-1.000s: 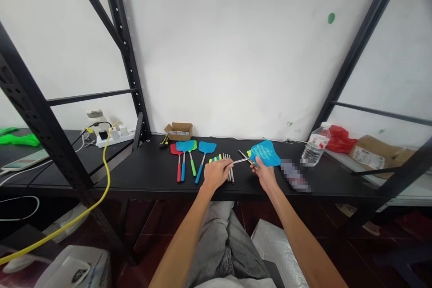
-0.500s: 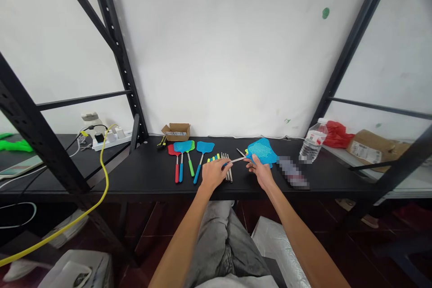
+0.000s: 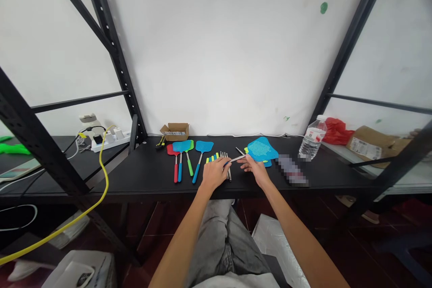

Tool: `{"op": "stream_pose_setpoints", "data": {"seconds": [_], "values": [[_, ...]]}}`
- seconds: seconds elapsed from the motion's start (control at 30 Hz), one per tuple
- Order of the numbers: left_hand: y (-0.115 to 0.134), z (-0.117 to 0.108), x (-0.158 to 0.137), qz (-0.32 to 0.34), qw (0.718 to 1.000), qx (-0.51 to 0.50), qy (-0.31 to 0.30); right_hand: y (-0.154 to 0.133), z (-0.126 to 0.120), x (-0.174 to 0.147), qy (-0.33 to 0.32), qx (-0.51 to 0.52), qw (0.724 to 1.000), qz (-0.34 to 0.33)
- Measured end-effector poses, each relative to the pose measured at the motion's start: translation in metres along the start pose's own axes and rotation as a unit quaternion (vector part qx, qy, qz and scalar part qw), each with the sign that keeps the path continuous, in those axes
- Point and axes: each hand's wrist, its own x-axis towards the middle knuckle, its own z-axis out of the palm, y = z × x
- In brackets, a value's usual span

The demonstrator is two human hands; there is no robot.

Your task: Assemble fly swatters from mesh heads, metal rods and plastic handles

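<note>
My left hand [image 3: 215, 173] is closed round the blue handle end of a fly swatter, most of it hidden by the fingers. From there the swatter's thin metal rod [image 3: 236, 159] runs right to my right hand [image 3: 255, 169]. The right thumb and forefinger pinch the rod near its far end, while the other fingers stick out to the left. Just beyond lies the perforated blue swatter head [image 3: 262, 149], over other blue and yellow heads. Under and beside the left hand are several metal rods [image 3: 230, 173] and blue and yellow handles [image 3: 212, 158].
Finished-looking swatters lie to the left: a red one [image 3: 176, 172], blue ones [image 3: 196, 174] and a green one [image 3: 190, 167]. Behind them stands an open cardboard box [image 3: 175, 131]. A water bottle [image 3: 312, 138] and a blurred packet [image 3: 292, 170] are on the right. Black shelf posts [image 3: 116, 60] flank the table.
My right hand has slid left off the blue swatter head onto the rod. The left hand keeps its hold. The view has shifted slightly.
</note>
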Motion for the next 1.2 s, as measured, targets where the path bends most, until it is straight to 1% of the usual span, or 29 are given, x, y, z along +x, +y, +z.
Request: {"op": "stream_pose_setpoints", "data": {"seconds": [0.1, 0.2, 0.33, 0.43, 0.5, 0.6, 0.63, 0.7, 0.8, 0.9, 1.0, 1.1, 1.2], "values": [[0.001, 0.001, -0.001, 0.023, 1.0, -0.001, -0.005, 0.004, 0.001, 0.002, 0.006, -0.019, 1.0, 0.0], [0.002, 0.001, -0.001, 0.034, 0.999, 0.009, -0.003, 0.006, -0.001, 0.003, 0.023, 0.004, 1.0, -0.003], [0.002, 0.0, -0.001, 0.025, 0.999, 0.036, 0.024, 0.005, -0.003, 0.002, 0.053, 0.041, 0.998, -0.009], [0.0, 0.0, -0.001, -0.025, 0.997, 0.044, 0.054, 0.005, -0.004, 0.001, 0.045, 0.037, 0.998, -0.014], [-0.002, -0.001, -0.001, -0.086, 0.993, 0.034, 0.079, 0.005, -0.005, 0.002, 0.039, 0.034, 0.999, -0.016], [-0.004, -0.004, -0.001, -0.171, 0.978, 0.023, 0.114, 0.007, -0.006, 0.002, 0.041, 0.035, 0.998, -0.013], [-0.005, -0.005, -0.001, -0.186, 0.975, 0.025, 0.123, 0.007, -0.006, 0.002, 0.041, 0.036, 0.998, -0.013], [-0.007, -0.009, -0.003, -0.196, 0.971, 0.038, 0.13, 0.007, -0.007, 0.002, 0.041, 0.038, 0.998, -0.012], [-0.016, -0.018, -0.007, -0.203, 0.968, 0.079, 0.124, 0.006, -0.006, 0.002, 0.044, 0.042, 0.998, -0.011], [-0.032, -0.03, -0.015, -0.224, 0.958, 0.138, 0.116, 0.005, -0.005, 0.002, 0.044, 0.039, 0.998, -0.011], [-0.048, -0.038, -0.021, -0.235, 0.95, 0.188, 0.088, 0.005, -0.004, 0.002, 0.041, 0.04, 0.998, -0.013], [-0.057, -0.038, -0.026, -0.235, 0.944, 0.223, 0.059, 0.005, -0.005, 0.003, 0.042, 0.043, 0.998, -0.013], [-0.057, -0.032, -0.028, -0.241, 0.939, 0.243, 0.034, 0.006, -0.005, 0.003, 0.04, 0.044, 0.998, -0.012]]}}
